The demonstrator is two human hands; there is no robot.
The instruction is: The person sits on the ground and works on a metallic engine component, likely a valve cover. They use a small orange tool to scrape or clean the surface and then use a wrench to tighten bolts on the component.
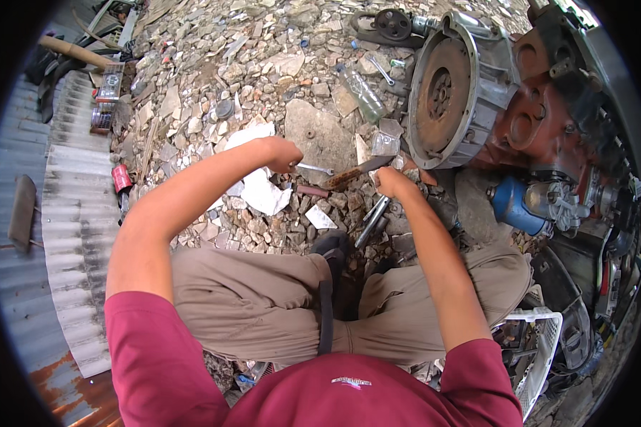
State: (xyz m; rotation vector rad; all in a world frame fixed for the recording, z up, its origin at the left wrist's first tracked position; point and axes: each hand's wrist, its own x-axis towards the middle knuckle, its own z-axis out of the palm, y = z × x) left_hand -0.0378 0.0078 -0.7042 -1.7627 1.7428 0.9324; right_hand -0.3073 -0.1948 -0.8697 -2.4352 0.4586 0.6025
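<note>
My left hand [281,154] is closed around a wrench [316,169], its silver end pointing right above the rubble. My right hand [394,182] is closed too, but whatever its fingers hold is hidden. Just below that hand slants a pair of chrome metal bars [372,220]; I cannot tell whether they are gripped or lying on the stones. A rusty blade with a dark handle [360,172] lies close above the right fist. Between the hands and slightly nearer me is a small reddish-brown block [313,191]. A flat stone slab [320,132] sits beyond the hands.
An engine with a round flywheel housing [441,92] and a blue filter [518,205] stands at the right. A clear bottle [363,94] and another wrench [380,70] lie beyond. Corrugated sheet [85,213] edges the left, beside a red can [122,177]. A white crate [548,341] is near my right knee.
</note>
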